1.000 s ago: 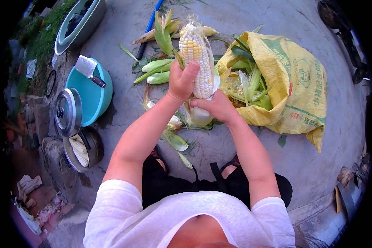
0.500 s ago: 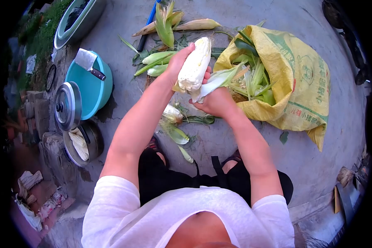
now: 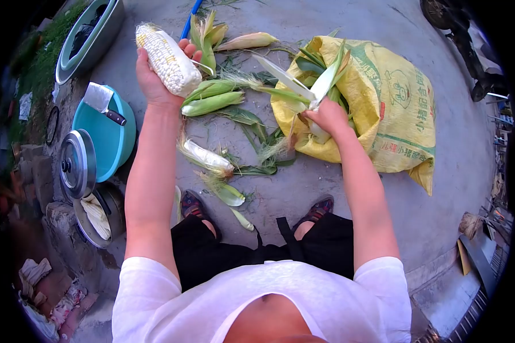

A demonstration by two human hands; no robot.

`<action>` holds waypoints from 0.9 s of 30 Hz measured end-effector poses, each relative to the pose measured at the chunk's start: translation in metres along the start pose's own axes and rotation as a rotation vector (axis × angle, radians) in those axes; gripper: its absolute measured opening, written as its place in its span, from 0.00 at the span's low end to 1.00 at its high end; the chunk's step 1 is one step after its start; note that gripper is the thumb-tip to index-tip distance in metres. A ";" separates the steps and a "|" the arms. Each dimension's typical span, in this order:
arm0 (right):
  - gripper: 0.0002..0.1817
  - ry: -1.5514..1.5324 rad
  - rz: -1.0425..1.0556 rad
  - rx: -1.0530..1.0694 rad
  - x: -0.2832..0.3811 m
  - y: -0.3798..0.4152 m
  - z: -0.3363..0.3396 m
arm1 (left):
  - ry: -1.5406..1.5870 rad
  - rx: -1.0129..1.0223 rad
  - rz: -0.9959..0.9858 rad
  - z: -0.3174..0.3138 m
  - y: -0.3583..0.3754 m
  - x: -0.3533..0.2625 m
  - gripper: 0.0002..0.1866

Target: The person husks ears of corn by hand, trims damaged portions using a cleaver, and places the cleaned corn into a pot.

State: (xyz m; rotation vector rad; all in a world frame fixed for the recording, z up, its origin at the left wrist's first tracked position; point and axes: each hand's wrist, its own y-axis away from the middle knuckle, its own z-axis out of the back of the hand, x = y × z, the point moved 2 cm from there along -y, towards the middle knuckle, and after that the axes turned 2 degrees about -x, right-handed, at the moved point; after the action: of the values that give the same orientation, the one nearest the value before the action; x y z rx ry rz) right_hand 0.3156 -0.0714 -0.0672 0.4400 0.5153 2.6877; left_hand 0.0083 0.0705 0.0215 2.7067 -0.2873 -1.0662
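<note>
A bare white ear of corn (image 3: 169, 60) lies across the palm of my left hand (image 3: 154, 86), its fingers curled round it at the upper left. My right hand (image 3: 329, 118) grips a bunch of pale green corn husks (image 3: 320, 86) at the mouth of the yellow woven sack (image 3: 403, 111). More husks inside the sack are partly hidden by that hand. Two ears in green husk (image 3: 214, 103) rest on the ground just right of my left hand. Between my arms lies a partly husked ear (image 3: 208, 157) with loose silk around it.
At left stand a teal basin (image 3: 117, 137) with a cleaver (image 3: 103, 103) across its rim, a pot lid (image 3: 77, 164), and a metal pot (image 3: 115, 208) holding a pale ear. Dry-husked corn (image 3: 249, 41) and a blue handle (image 3: 191, 18) lie at the top. Leaf scraps litter the concrete.
My hands have moved apart. The left carried the bare ear up and left; the right took the husks, now separate from the ear, to the sack's mouth. The view has shifted slightly.
</note>
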 end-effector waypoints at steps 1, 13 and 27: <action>0.36 0.065 -0.121 -0.001 -0.024 -0.007 -0.001 | 0.019 0.016 0.010 0.002 0.001 -0.003 0.33; 0.48 0.371 0.091 -0.232 -0.029 -0.004 0.019 | 0.170 0.343 0.215 -0.017 0.033 0.023 0.30; 0.25 -0.099 0.279 -0.077 0.008 0.023 0.056 | 0.058 0.465 0.269 -0.044 0.073 0.023 0.31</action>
State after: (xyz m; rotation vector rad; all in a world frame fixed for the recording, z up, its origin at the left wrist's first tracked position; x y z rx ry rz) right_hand 0.3220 -0.0722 -0.0066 0.6633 0.3416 2.9189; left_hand 0.0475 -0.0001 0.0575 2.9619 -0.9662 -0.9325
